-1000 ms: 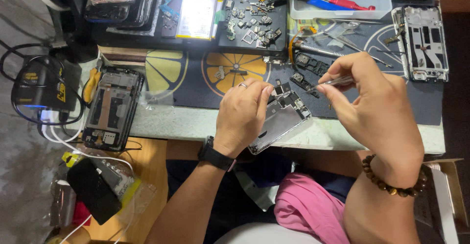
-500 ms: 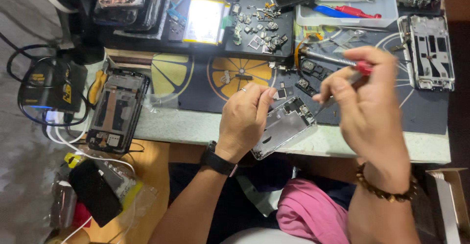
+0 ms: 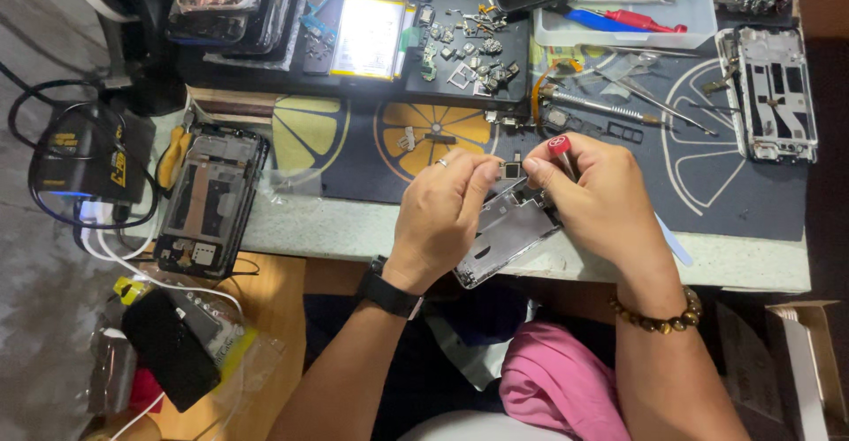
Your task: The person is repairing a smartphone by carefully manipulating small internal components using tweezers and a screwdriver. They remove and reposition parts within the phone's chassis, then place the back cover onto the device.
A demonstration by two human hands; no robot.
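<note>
At the front edge of the bench [image 3: 354, 229], about midway along it, both hands meet over a stripped phone frame [image 3: 506, 239]. This silver frame hangs partly past the bench edge above the person's lap, its long axis running on a slant from the lower left, nearest the body, up to the right and away toward the dark mat [image 3: 761, 193] with its citrus-slice pattern. The left hand [image 3: 439, 215] lies along the frame's left side with fingers curled around it, thumb and forefinger pinched at the far upper end, so it is grasping the frame. The right hand [image 3: 601, 202] closes on a small screwdriver [image 3: 561, 153] with a red cap (the cap shows between thumb and forefinger), and the shaft points down at the frame's upper end, though the tip itself is hidden behind the fingers. Both hands are touching or nearly touching at that upper end; neither is clearly nearer. To the left, well apart, another opened phone [image 3: 210, 200] lies flat near the bench's left edge, and a bare white frame [image 3: 771, 94] rests near the right edge. A black tray of small parts [image 3: 469, 52] sits toward the back edge.
</note>
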